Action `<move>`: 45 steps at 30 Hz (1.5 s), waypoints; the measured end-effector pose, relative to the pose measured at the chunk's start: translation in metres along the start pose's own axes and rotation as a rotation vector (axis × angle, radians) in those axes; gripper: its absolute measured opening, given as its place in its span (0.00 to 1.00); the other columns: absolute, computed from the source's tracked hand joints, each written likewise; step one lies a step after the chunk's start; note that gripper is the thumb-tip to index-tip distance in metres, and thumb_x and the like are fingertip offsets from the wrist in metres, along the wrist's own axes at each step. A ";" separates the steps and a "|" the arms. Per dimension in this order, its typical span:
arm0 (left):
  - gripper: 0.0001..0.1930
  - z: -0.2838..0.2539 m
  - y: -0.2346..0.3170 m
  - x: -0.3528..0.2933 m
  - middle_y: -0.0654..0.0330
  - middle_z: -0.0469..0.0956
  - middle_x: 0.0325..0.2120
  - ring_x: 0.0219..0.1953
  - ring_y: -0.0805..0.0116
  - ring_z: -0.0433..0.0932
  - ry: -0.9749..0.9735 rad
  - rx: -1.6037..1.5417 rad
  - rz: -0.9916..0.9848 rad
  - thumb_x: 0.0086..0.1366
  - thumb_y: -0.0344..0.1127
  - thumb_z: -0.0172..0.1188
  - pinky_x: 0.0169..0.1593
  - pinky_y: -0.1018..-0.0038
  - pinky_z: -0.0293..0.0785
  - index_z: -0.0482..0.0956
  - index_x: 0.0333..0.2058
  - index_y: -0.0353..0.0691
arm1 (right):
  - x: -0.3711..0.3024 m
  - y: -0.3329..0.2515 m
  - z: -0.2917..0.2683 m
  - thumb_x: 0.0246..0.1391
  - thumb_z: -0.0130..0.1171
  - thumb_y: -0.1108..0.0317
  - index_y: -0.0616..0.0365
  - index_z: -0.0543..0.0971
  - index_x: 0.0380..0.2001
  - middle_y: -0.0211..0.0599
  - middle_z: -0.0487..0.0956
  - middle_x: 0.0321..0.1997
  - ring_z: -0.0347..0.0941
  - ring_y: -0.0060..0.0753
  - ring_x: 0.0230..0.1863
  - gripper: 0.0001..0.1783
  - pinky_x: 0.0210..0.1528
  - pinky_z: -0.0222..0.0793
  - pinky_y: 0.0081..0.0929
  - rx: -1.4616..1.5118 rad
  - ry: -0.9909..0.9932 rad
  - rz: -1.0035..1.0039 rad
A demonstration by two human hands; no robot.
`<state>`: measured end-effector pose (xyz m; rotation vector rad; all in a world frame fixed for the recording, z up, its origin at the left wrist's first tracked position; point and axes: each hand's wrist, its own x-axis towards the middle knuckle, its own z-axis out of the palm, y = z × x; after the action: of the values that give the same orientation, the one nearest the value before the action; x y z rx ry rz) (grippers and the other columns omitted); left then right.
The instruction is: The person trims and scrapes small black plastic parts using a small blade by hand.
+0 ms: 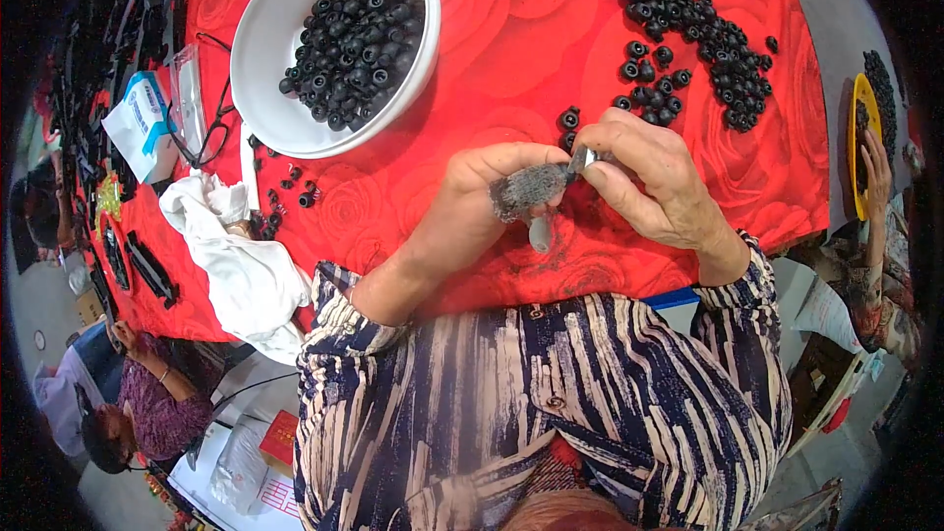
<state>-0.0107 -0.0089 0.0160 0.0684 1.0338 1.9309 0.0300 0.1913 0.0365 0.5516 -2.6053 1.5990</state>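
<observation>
My left hand (470, 199) is closed near the table's front edge, with a dark grey, fuzzy-looking wrap (531, 191) about its fingers. Below the wrap a pale grey fingertip pokes out. At the wrap's right end is a small black part, mostly hidden by fingers. My right hand (657, 179) meets it there, thumb and fingers pinching a small shiny silvery piece (588, 158). Whether the left fingers grip the black part cannot be made out. Dark crumbs lie on the cloth under both hands. Just beyond the fingers are a few loose black ring-shaped parts (569, 119).
A white bowl (433, 49) of black parts stands far left, and a long heap of them (723, 54) lies far right. White cloth (231, 261), eyeglasses (208, 143) and a white-blue packet (138, 128) are at left. Other people sit on both sides, one by a yellow tray (857, 187).
</observation>
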 end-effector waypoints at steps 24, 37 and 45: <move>0.15 0.007 -0.001 0.001 0.55 0.78 0.31 0.30 0.67 0.77 0.080 0.894 0.686 0.50 0.22 0.60 0.35 0.74 0.72 0.77 0.40 0.36 | -0.001 -0.010 0.001 0.42 0.62 0.73 0.64 0.74 0.30 0.36 0.72 0.23 0.69 0.25 0.22 0.11 0.23 0.62 0.22 0.165 0.039 0.177; 0.10 0.010 0.004 0.001 0.55 0.77 0.25 0.22 0.72 0.76 0.008 0.037 -0.038 0.60 0.26 0.53 0.26 0.79 0.75 0.74 0.39 0.28 | -0.002 -0.001 0.004 0.29 0.62 0.77 0.64 0.73 0.29 0.36 0.68 0.19 0.64 0.35 0.16 0.17 0.17 0.58 0.28 -0.118 0.151 -0.313; 0.11 0.003 0.009 0.001 0.57 0.77 0.23 0.21 0.73 0.76 -0.134 -0.079 -0.293 0.60 0.32 0.55 0.22 0.78 0.74 0.76 0.39 0.30 | -0.004 0.000 0.004 0.30 0.65 0.68 0.65 0.75 0.32 0.36 0.69 0.22 0.68 0.35 0.20 0.20 0.20 0.62 0.30 -0.119 0.058 -0.393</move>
<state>-0.0163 -0.0086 0.0236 0.0017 0.8282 1.6749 0.0345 0.1884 0.0338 0.9223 -2.3406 1.3078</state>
